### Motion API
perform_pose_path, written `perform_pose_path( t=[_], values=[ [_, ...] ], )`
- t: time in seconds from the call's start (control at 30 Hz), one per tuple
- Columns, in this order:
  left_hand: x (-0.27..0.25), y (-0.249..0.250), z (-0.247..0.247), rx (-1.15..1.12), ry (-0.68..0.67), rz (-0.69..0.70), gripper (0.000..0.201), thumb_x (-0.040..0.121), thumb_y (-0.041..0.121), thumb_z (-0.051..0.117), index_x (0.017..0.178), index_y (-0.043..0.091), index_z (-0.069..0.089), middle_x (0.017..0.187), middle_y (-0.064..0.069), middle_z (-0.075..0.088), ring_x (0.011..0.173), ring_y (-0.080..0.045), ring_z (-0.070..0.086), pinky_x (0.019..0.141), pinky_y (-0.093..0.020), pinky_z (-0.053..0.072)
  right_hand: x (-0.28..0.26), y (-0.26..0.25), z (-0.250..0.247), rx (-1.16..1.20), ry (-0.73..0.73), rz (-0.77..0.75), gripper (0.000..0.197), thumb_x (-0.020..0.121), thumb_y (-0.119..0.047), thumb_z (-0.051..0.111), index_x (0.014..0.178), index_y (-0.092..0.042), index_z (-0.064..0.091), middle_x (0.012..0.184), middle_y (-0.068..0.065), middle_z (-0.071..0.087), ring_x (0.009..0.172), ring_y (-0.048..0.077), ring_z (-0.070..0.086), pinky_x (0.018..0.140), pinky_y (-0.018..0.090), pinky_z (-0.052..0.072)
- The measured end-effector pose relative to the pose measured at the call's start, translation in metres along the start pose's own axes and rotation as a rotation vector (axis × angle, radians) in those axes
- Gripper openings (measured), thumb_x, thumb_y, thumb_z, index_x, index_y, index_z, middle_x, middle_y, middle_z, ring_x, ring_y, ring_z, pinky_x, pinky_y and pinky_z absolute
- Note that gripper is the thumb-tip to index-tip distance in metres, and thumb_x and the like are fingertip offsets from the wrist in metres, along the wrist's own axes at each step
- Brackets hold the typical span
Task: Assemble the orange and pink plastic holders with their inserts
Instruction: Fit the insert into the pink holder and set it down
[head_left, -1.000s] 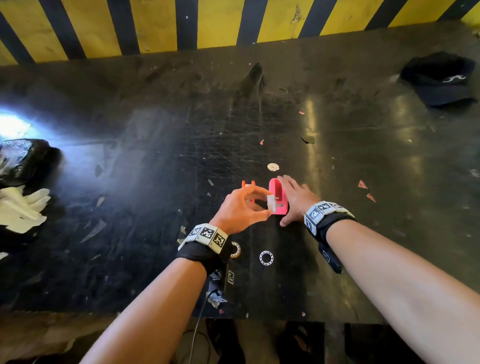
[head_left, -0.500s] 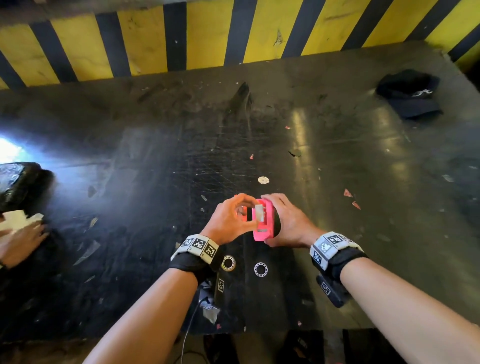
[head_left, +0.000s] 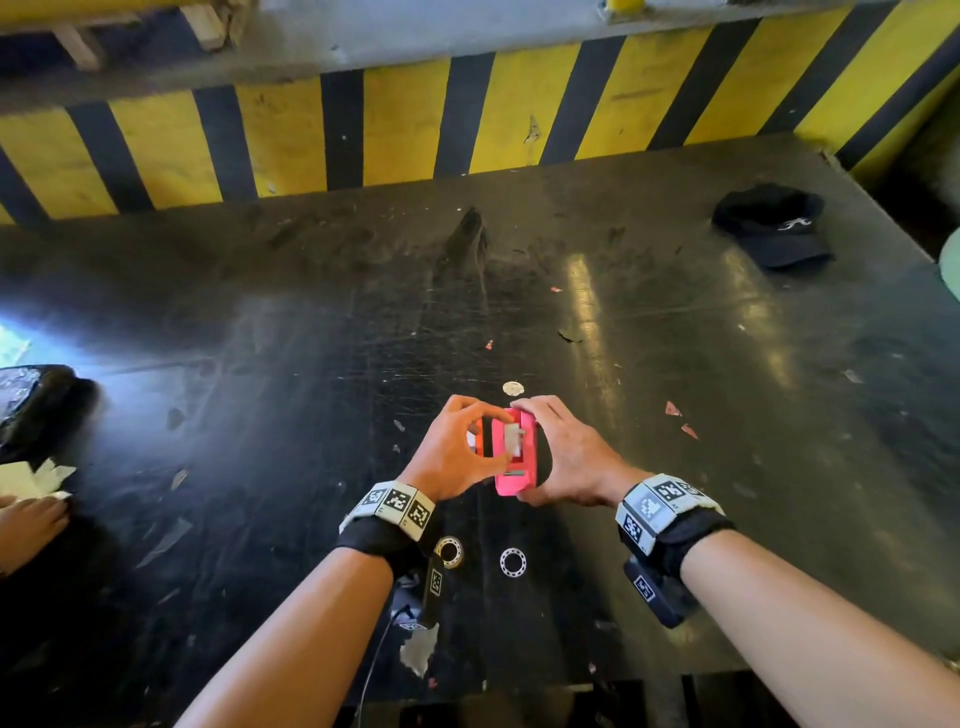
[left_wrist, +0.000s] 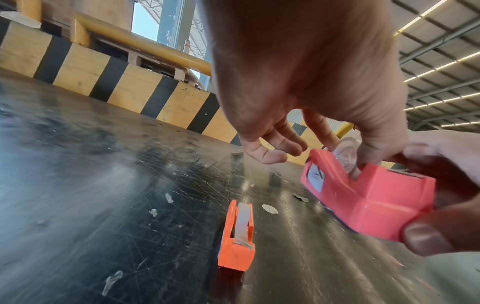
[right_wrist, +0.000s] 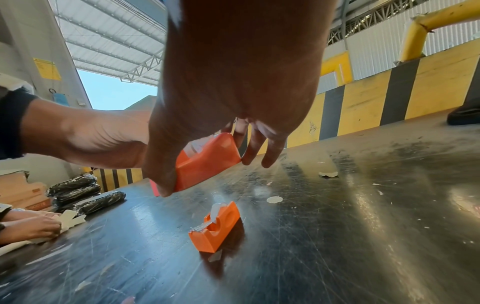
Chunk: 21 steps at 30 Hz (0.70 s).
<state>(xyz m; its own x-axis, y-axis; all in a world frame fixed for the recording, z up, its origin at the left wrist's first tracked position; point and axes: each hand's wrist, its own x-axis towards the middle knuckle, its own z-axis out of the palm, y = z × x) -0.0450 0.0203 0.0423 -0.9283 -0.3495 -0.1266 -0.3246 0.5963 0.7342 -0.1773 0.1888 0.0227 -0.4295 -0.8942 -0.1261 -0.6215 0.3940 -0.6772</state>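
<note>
Pink holder (head_left: 515, 457) is being held above the tabletop (head_left: 260, 415) between both hands: the right hand (head_left: 569, 457) is gripping its body from the side, while the left hand (head_left: 457, 452) is pinching a clear insert (left_wrist: 346, 152) into its slot. That insert is looking only partly seated, so the pink unit is probably mid-assembly. Orange holder (left_wrist: 237, 236) is sitting on the tabletop just beside and below the hands, with a strip of tape running over its top, so it may already be fitted. Two loose rings (head_left: 513, 561) are lying near the left wrist, perhaps still to be used. Only the wrist views are showing the orange holder whole; only the head view is showing the rings.
</note>
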Motion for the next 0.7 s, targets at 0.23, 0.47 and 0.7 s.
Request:
perform_pose_path(
  t=[0.23, 0.47, 0.7],
  values=[
    [0.003, 0.008, 0.002, 0.142, -0.015, -0.007, 0.06, 0.068, 0.04, 0.092, 0.122, 0.032, 0.068, 0.124, 0.009, 0.051, 0.105, -0.013, 0.058, 0.092, -0.033, 0.056, -0.004, 0.002, -0.002, -0.02, -0.018, 0.027, 0.114, 0.055, -0.041, 0.096, 0.15, -0.028, 0.034, 0.144, -0.01, 0.036, 0.119, 0.019, 0.058, 0.099, 0.037, 0.053],
    [0.002, 0.015, 0.003, 0.271, 0.011, 0.044, 0.055, 0.068, 0.048, 0.084, 0.117, 0.034, 0.061, 0.115, 0.016, 0.059, 0.104, -0.012, 0.055, 0.089, -0.035, 0.052, -0.006, -0.002, -0.003, -0.011, -0.013, 0.034, 0.114, 0.053, -0.04, 0.097, 0.149, -0.029, 0.035, 0.144, -0.011, 0.037, 0.118, 0.018, 0.058, 0.098, 0.037, 0.052],
    [0.0, 0.021, 0.004, 0.351, 0.028, 0.087, 0.054, 0.067, 0.045, 0.083, 0.11, 0.03, 0.055, 0.11, 0.013, 0.063, 0.095, -0.016, 0.054, 0.079, -0.032, 0.047, -0.012, -0.005, 0.0, 0.009, -0.002, 0.016, 0.112, 0.053, -0.04, 0.096, 0.148, -0.031, 0.037, 0.143, -0.014, 0.038, 0.121, 0.015, 0.058, 0.101, 0.037, 0.05]
  ],
)
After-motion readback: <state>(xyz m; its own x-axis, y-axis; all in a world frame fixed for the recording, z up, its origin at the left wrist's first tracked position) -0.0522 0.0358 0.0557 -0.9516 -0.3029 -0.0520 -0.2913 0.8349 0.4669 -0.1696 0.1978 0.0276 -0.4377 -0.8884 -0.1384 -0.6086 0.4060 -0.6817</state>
